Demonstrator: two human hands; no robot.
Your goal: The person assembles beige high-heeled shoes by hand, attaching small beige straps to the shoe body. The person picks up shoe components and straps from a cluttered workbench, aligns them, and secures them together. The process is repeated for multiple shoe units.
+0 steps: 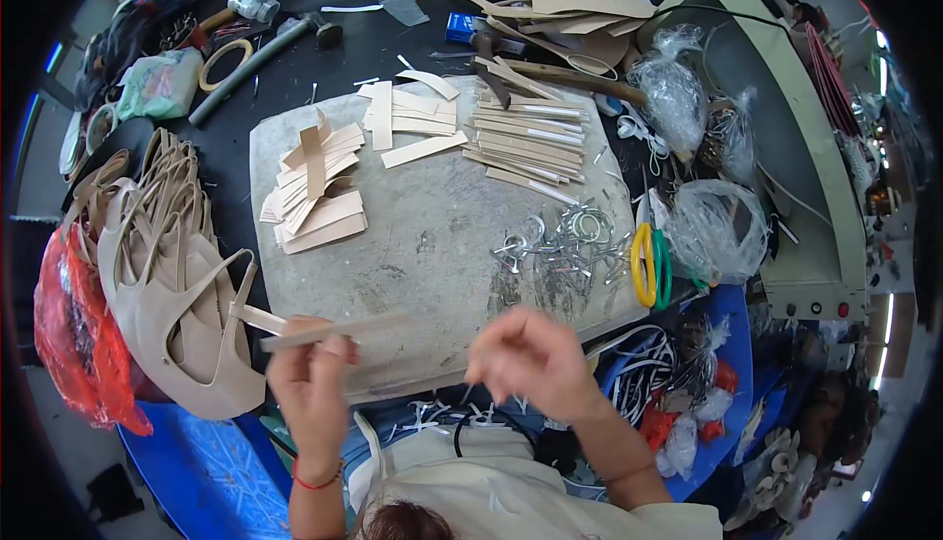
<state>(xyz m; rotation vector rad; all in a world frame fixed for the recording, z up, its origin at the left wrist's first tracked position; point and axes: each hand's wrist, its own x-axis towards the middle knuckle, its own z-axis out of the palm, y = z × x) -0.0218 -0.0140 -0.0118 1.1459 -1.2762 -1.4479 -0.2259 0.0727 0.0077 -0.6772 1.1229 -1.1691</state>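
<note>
1. Beige leather strip (329, 331) is pinched in the fingers (334, 346) of the left hand (312, 375), which are closed on it near its middle; its long axis runs nearly level, left to right, rising slightly toward the right hand (530, 358).
2. That right hand sits just beside the strip's free right end, fingers curled together. Whether they pinch something small cannot be told, since motion blurs them. The left hand alone carries the strip.
3. Beyond the fingertips lies a grey stone slab (432, 245) on the bench (363, 39).
4. Farther out and to the left of the fingers sits a pile of cut beige strips (312, 191); ahead of the right hand lies a heap of metal buckles and rings (555, 241), with a row of narrow strips (526, 142) beyond it.
5. Outside the left hand hangs a bundle of beige leather straps (162, 265) and a red plastic bag (74, 334); outside the right lie yellow and green rings (650, 265) and clear plastic bags (712, 231).
</note>
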